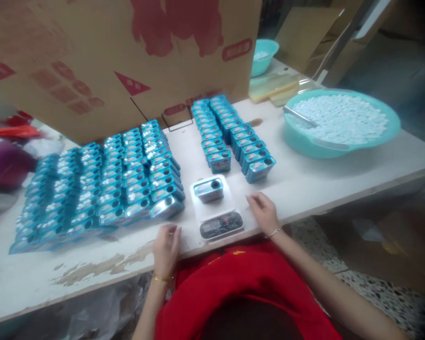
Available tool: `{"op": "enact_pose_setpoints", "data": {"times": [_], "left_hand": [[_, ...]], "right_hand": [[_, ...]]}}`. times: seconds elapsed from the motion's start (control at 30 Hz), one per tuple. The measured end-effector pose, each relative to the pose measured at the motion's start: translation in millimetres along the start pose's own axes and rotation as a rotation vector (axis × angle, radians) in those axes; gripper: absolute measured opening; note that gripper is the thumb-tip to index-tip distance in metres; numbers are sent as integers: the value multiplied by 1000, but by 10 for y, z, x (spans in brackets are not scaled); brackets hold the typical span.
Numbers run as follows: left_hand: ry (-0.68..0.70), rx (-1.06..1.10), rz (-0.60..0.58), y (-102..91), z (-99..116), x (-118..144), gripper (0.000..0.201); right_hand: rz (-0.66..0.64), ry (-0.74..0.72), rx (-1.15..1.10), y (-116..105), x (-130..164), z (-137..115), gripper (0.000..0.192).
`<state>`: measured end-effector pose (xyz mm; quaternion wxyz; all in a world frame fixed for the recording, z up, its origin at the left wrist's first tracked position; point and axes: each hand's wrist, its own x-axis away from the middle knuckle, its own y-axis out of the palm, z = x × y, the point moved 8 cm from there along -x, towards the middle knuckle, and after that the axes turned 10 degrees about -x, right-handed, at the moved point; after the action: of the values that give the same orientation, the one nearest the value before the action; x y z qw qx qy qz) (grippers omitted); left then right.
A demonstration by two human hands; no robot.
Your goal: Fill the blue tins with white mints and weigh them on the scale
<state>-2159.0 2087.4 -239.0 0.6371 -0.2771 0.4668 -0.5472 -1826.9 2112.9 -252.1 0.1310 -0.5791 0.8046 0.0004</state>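
A blue tin [208,190] with a dark round hole in its top stands on a small white digital scale [194,200]. The scale has a black button panel with a display facing me. My right hand [264,213] rests on the table right of the scale, fingers loosely bent and nothing in them. At the table's front edge, left of the scale, lies my left hand [166,248], empty, its thumb a little apart from its curled fingers. Neither hand touches the tin. Several rows of matching blue tins [134,182] stand to the left, many topped with white pieces.
Two more rows of blue tins [221,160] stand behind the scale. On the right, a turquoise basin [301,146] holds many small white pieces and a metal scoop or spoon [299,115]. A large cardboard box [102,52] walls off the back. A smaller turquoise bowl [262,68] sits behind.
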Motion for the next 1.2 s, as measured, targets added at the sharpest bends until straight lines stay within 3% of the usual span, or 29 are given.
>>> {"op": "enact_pose_setpoints", "data": {"times": [0.07,0.2,0.3,0.47,0.97,1.07,1.13,1.2], "left_hand": [[-27,-10,32,118,-126,108,15],[13,-59,11,185,-111,146,12],[29,-54,4,161,-89,131,11],[37,-49,12,176,-117,137,10],[29,-58,20,169,-82,157,8],[83,3,86,6,188,80,19],[181,13,120,-118,507,-88,44],[308,-44,73,-159,861,-347,69]], "right_hand": [[19,-104,13,45,-104,-321,23],[3,-367,64,272,-330,-1007,17],[-54,-481,116,506,-441,-1236,14],[-132,-523,175,736,-488,-1162,13],[-150,-492,196,718,-490,-1153,14],[-117,-416,108,616,-488,-1152,15],[-86,-317,35,517,-470,-1057,18],[-50,-211,-9,404,-424,-885,23]]}}
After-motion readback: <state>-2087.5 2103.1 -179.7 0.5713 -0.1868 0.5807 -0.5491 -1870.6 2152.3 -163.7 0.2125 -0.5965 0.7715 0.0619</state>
